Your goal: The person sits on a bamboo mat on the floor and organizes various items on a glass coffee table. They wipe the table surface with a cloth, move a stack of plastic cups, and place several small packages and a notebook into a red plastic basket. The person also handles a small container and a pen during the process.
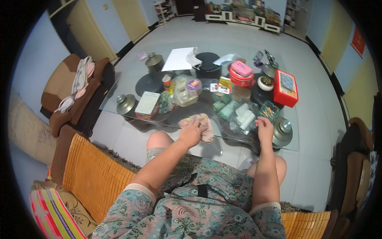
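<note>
My left hand (191, 132) presses on a crumpled, pale patterned cloth (207, 134) at the near edge of the glass coffee table (175, 119). Its fingers are bunched into the cloth. My right hand (265, 128) is raised by the table's near right side, its fingers loosely curled and slightly apart, with nothing visible in them. Beside it lie white rolls in clear plastic (244, 118) and a green-tinted container of small sticks (269, 111). Rolled green bags (227, 109) are further left.
Across the table stand a clear bag with a purple-lidded tub (194, 87), a pale green booklet (147, 103), a red tin (241, 79), a red box (285, 88) and a white sheet (179, 59). Metal table caps (283, 125) rise at the corners. A brown sofa (59, 85) stands left.
</note>
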{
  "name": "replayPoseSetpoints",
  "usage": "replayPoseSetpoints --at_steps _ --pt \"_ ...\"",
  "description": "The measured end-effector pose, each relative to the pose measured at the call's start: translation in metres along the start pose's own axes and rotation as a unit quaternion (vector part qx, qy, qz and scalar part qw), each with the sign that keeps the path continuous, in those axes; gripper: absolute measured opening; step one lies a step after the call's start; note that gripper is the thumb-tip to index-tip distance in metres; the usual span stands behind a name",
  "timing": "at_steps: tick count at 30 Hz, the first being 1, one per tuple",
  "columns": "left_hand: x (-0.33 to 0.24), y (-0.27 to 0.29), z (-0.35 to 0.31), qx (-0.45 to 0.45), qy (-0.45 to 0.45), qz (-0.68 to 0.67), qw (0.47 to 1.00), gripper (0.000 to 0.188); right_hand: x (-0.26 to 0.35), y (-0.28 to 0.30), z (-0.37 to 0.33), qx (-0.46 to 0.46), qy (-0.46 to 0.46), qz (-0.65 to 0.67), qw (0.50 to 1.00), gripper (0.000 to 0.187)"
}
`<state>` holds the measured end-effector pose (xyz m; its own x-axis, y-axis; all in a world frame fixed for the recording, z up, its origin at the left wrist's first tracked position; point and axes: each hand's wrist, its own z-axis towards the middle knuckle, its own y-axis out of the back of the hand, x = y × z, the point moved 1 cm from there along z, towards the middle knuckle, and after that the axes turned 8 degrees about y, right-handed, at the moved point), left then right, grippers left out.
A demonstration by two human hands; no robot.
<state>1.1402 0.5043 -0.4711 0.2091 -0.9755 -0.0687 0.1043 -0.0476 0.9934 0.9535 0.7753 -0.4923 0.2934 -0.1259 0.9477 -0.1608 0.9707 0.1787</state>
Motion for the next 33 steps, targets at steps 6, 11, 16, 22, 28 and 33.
replayPoseSetpoints --at_steps 6,11,16,22,28,33 --pt "-0.015 0.053 -0.029 -0.051 0.065 -0.3 0.95 0.056 0.045 -0.06 -0.048 0.159 0.064 -0.041 0.984 0.032" --pt "0.01 0.064 -0.039 -0.156 0.086 -0.298 0.938 0.059 0.087 -0.095 -0.088 0.287 0.102 -0.003 0.952 0.051" --pt "0.046 0.071 -0.025 -0.221 0.052 -0.259 0.939 0.059 0.1 -0.122 -0.101 0.302 0.161 -0.102 0.934 0.065" --pt "0.092 0.063 0.0 -0.272 0.047 -0.14 0.951 0.06 0.112 -0.161 -0.085 0.288 0.253 -0.205 0.9 0.067" --pt "0.133 -0.002 0.004 0.07 0.135 -0.092 0.984 0.069 0.076 -0.191 -0.064 0.331 0.267 -0.342 0.838 0.064" --pt "0.148 -0.018 0.041 0.02 0.185 -0.068 0.98 0.071 0.056 -0.209 -0.034 0.347 0.276 -0.399 0.802 0.061"
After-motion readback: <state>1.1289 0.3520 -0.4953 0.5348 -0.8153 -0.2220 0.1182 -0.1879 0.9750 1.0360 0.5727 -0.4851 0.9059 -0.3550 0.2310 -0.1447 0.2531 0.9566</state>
